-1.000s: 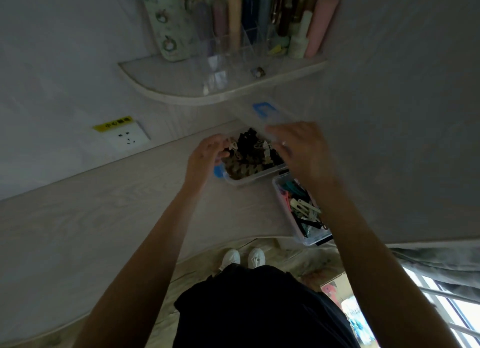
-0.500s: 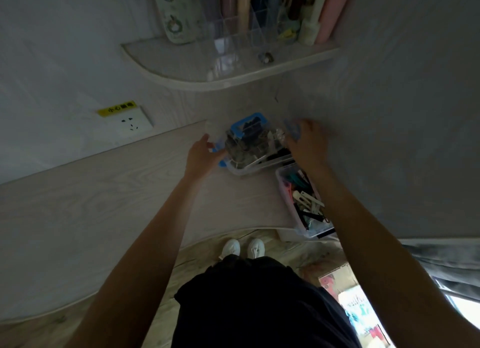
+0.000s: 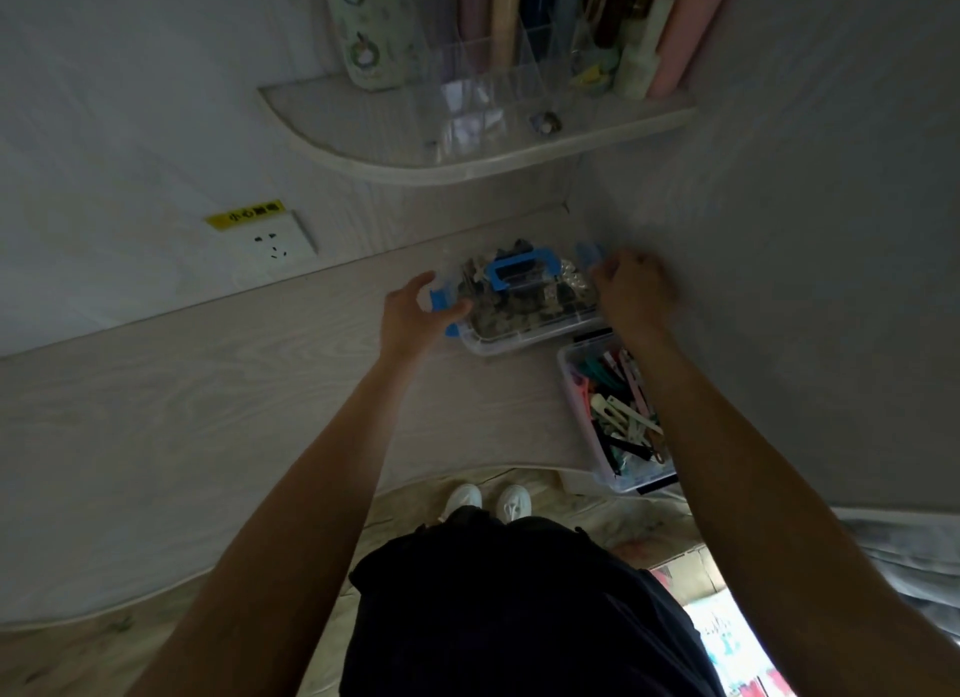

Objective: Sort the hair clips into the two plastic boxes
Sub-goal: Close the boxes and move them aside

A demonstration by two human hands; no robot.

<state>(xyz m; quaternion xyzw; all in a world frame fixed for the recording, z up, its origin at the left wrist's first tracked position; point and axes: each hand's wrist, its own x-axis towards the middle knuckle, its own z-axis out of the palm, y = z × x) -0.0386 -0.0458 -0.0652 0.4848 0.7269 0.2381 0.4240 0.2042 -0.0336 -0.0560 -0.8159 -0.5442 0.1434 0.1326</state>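
Observation:
A clear plastic box full of dark hair clips stands in the far corner of the desk, its clear lid with a blue handle lying flat on top. My left hand grips the blue latch on the box's left end. My right hand is closed over the blue latch on its right end. A second clear box, without a lid, sits nearer along the right wall and holds colourful hair clips.
The pale wooden desk runs left. A wall socket sits above its back edge. A curved shelf overhead carries a clear organiser with brushes and bottles. A grey wall closes the right side.
The lid, held up over the open box a second ago, has come down onto it. Both hands have shifted to the latches at the box's ends.

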